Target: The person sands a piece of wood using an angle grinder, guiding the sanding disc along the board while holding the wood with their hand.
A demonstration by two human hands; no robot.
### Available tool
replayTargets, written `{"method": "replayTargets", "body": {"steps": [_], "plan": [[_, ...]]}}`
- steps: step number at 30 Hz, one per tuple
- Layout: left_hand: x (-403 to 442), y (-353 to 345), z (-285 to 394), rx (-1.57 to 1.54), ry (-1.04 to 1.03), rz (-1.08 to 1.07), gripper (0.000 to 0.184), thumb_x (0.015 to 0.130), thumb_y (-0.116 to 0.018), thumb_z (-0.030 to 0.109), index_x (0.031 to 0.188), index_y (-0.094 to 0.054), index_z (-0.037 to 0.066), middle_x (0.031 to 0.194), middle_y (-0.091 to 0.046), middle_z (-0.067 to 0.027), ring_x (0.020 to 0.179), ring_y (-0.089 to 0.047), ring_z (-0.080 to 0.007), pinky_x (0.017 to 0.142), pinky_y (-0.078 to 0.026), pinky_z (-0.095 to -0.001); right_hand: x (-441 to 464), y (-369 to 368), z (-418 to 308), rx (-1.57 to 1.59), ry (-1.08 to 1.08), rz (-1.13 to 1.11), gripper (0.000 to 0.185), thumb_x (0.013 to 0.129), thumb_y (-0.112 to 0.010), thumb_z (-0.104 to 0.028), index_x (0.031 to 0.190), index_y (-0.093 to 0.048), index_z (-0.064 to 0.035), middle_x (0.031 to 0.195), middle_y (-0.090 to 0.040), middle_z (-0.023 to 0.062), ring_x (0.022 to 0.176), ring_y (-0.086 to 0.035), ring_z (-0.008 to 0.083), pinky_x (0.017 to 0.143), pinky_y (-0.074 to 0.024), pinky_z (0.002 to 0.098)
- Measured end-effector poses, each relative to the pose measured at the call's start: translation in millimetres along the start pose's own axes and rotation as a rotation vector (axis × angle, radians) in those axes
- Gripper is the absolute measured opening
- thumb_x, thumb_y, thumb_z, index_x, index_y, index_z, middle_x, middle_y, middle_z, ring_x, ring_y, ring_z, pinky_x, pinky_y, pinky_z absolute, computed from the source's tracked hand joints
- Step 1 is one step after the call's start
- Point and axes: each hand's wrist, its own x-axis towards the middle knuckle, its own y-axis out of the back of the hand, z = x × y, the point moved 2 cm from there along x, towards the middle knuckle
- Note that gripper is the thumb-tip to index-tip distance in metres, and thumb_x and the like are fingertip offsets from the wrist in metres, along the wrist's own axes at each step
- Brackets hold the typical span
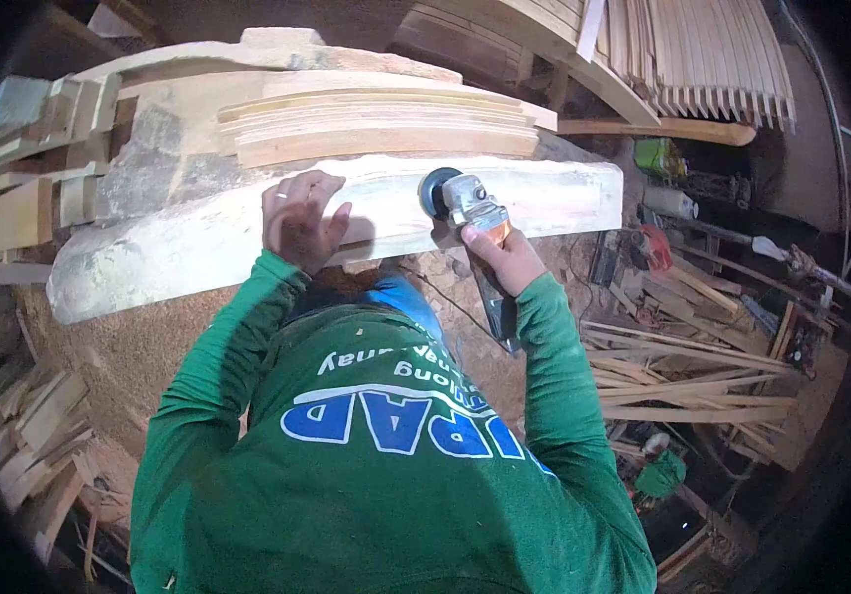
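My right hand (505,259) is wrapped round the head end of an angle grinder (477,206), whose dark body runs down beside my right forearm. Its round disc (437,192) is at the surface of a long pale wooden beam (544,203); whether they touch cannot be told. To the left, my left hand (305,213) is over the near edge of the beam, fingers apart and slightly bent, with nothing held. A ring shows on one finger. The beam lies crosswise in front of me.
Stacked thin curved strips (376,124) lie behind the beam. Wood blocks (20,218) are piled at the left, and scrap strips (683,381) lie at the right. Many slats (708,59) stand at the upper right. A dark cord (445,297) hangs near my body.
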Motion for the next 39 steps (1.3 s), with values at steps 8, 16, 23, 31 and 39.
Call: {"method": "replayTargets", "body": {"steps": [8, 16, 23, 31, 39], "plan": [[31, -26, 37, -0.105, -0.029, -0.141, 0.047, 0.085, -0.084, 0.043, 0.122, -0.073, 0.016, 0.116, -0.070, -0.0079, 0.110, -0.065, -0.0296, 0.094, -0.043, -0.0474, 3, 77, 43, 0.162, -0.029, 0.111, 0.068, 0.095, -0.079, -0.055, 0.135, -0.069, -0.0009, 0.116, -0.074, 0.0092, 0.105, -0.067, 0.0176, 0.096, -0.0526, 0.0351], [33, -34, 43, 0.052, -0.024, -0.240, 0.042, 0.088, -0.084, 0.048, 0.114, -0.074, 0.016, 0.106, -0.068, -0.0048, 0.100, -0.064, -0.0260, 0.088, -0.041, -0.0454, 21, 166, 115, 0.202, -0.085, 0.257, 0.076, 0.093, -0.076, -0.066, 0.132, -0.071, -0.0003, 0.114, -0.074, 0.0103, 0.102, -0.068, 0.0189, 0.092, -0.0538, 0.0347], [36, -33, 49, 0.078, 0.016, -0.278, 0.040, 0.089, -0.084, 0.046, 0.110, -0.075, 0.014, 0.099, -0.067, -0.0035, 0.095, -0.063, -0.0243, 0.087, -0.039, -0.0431, 26, 242, 137, 0.270, -0.147, 0.247, 0.068, 0.097, -0.074, -0.065, 0.120, -0.075, -0.0005, 0.100, -0.074, 0.0051, 0.086, -0.067, 0.0137, 0.078, -0.0537, 0.0313], [37, -33, 53, 0.088, 0.011, -0.268, 0.038, 0.089, -0.084, 0.046, 0.107, -0.075, 0.013, 0.090, -0.066, -0.0028, 0.088, -0.061, -0.0240, 0.085, -0.040, -0.0423, 39, 290, 173, 0.455, -0.188, 0.304, 0.068, 0.098, -0.075, -0.060, 0.132, -0.071, -0.0020, 0.113, -0.076, 0.0085, 0.098, -0.070, 0.0178, 0.089, -0.0545, 0.0346], [35, -32, 52, 0.075, -0.016, -0.220, 0.034, 0.089, -0.084, 0.043, 0.100, -0.076, 0.012, 0.083, -0.065, -0.0033, 0.085, -0.061, -0.0258, 0.083, -0.042, -0.0433, 25, 240, 178, 0.344, -0.058, 0.282, 0.068, 0.099, -0.071, -0.062, 0.135, -0.069, -0.0041, 0.108, -0.073, 0.0042, 0.088, -0.066, 0.0142, 0.079, -0.0537, 0.0334]]}}
